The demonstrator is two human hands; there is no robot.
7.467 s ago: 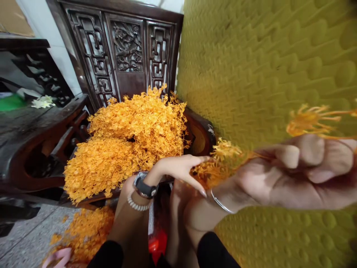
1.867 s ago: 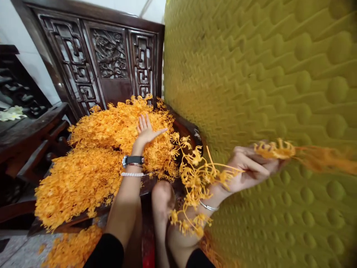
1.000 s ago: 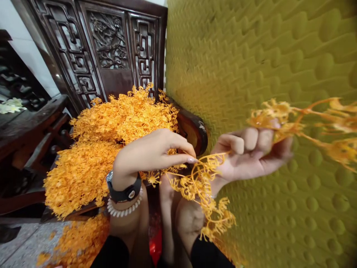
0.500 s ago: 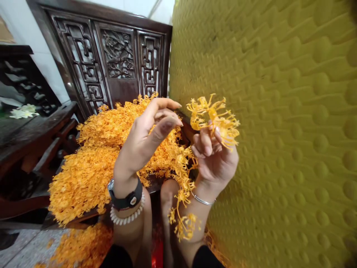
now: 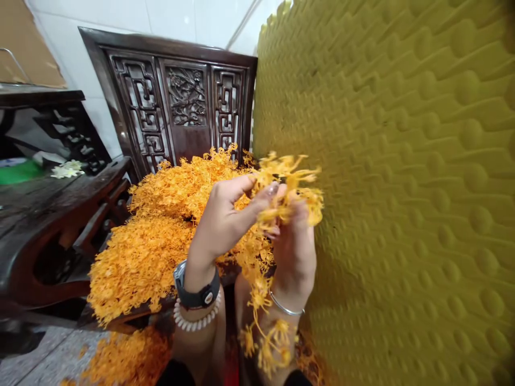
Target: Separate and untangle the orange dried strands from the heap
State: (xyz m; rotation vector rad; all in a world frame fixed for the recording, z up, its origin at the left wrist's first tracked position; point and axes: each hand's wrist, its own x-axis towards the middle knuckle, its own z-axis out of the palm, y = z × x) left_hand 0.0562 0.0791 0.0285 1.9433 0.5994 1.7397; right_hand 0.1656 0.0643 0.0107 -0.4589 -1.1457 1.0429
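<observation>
Now meeting, left hand [image 5: 225, 220] and right hand [image 5: 295, 252] fingers pinch 1 orange flower sprig [image 5: 287, 190]; no writing readable

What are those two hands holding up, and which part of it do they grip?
A sprig of orange flowers: the right hand grips its stem below the blossoms, and the left hand pinches the blossoms.

Orange flower sprigs [image 5: 161, 252]; yellow-green bumpy foam panel [image 5: 402, 187]; dark brown carved chair [image 5: 181, 102]; black watch [image 5: 197, 292].
</observation>
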